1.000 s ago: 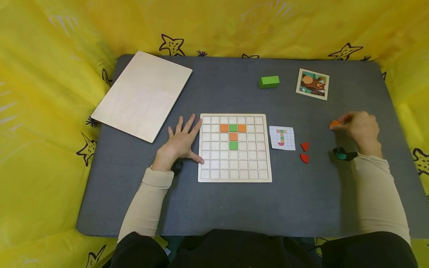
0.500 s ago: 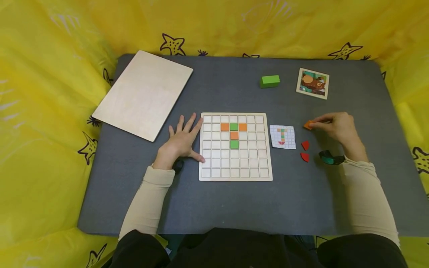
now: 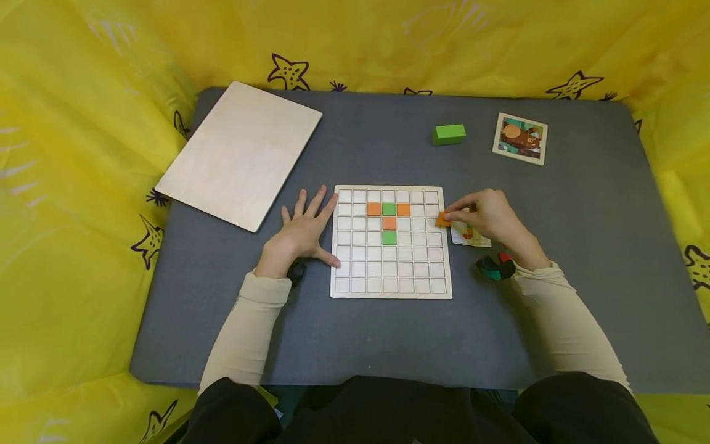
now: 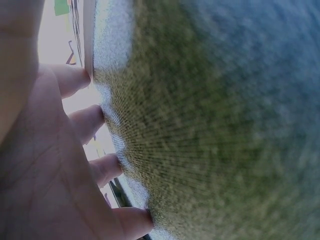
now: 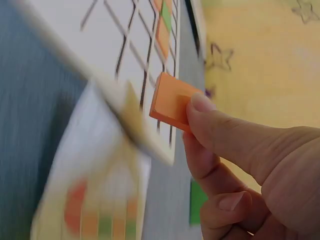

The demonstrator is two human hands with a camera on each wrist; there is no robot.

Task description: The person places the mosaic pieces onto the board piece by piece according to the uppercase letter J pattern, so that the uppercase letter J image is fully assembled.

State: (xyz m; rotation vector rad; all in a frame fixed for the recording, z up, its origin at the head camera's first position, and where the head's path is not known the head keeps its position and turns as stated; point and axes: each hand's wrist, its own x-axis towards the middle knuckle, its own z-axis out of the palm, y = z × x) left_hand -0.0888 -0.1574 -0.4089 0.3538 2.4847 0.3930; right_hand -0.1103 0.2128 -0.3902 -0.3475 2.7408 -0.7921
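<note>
A square wooden grid board (image 3: 391,287) lies mid-table, with three orange tiles and two green tiles set in a T shape in its upper cells. My left hand (image 3: 296,237) is spread flat at the board's left edge, thumb and a fingertip touching the rim; in the left wrist view its fingers (image 4: 90,122) reach down to the table. My right hand (image 3: 488,216) pinches an orange square tile (image 5: 172,101) between thumb and fingers, over the board's right edge. Below that hand lies a paper pattern card (image 3: 471,239), partly covered.
A red piece (image 3: 504,257) shows beside the right wrist's strap, the other hidden. A green block (image 3: 448,134) and a bear picture tile (image 3: 520,139) lie at the back right. A large plain wooden board (image 3: 241,157) lies at the back left. Yellow cloth (image 3: 355,43) surrounds the table.
My right hand has carried the orange tile leftward from the table's right side, past the red pieces, to the board's right edge. My left hand stays in place.
</note>
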